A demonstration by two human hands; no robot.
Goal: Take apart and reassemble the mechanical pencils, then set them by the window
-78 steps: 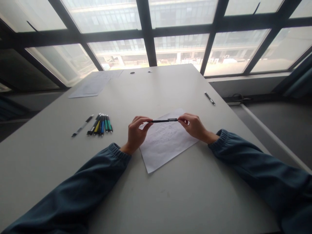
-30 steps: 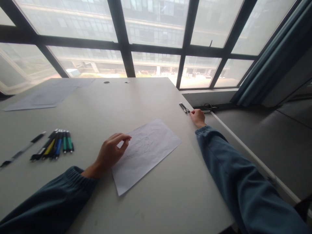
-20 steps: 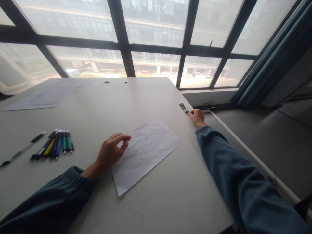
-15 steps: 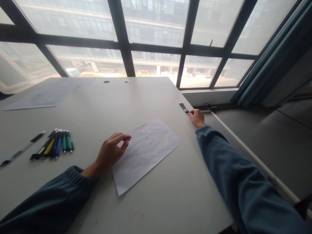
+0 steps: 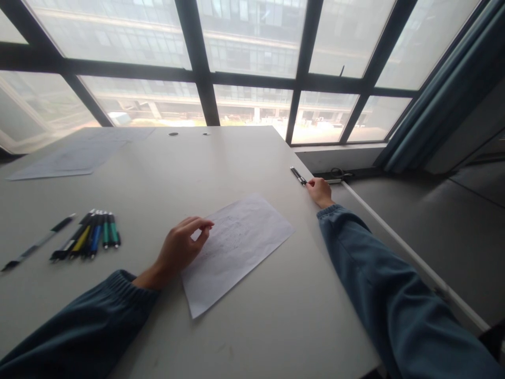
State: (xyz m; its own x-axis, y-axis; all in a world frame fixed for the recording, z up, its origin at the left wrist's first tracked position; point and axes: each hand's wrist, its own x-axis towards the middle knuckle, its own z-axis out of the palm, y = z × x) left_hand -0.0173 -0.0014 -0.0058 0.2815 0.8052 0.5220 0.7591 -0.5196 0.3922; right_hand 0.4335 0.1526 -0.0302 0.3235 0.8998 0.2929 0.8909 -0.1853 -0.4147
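Observation:
My left hand (image 5: 183, 243) rests over the left side of a white sheet of paper (image 5: 252, 247) that bears faint pencil-like marks. Its thumb and forefinger meet in a pinch, and nothing shows between them. At the table's right edge, my right hand (image 5: 319, 192) has its fingers curled together by the near ends of a pair of dark pens (image 5: 298, 176). Whether those fingers grip anything is too small to tell. Left of my left hand lies a bunch of pens (image 5: 87, 235) with black, yellow, blue and green barrels. Farther left is a single clear-barrelled pen (image 5: 37, 245).
Larger paper sheets (image 5: 74, 155) lie at the far left of the white table (image 5: 236, 342). Two small round fittings sit near its back edge. Beyond stand framed windows (image 5: 252, 47), with a blue curtain (image 5: 434, 89) at right. A cable lies beyond the right edge.
Both hands keep nearly the same places and finger shapes. The whole view has shifted very slightly; the pens and papers lie as before.

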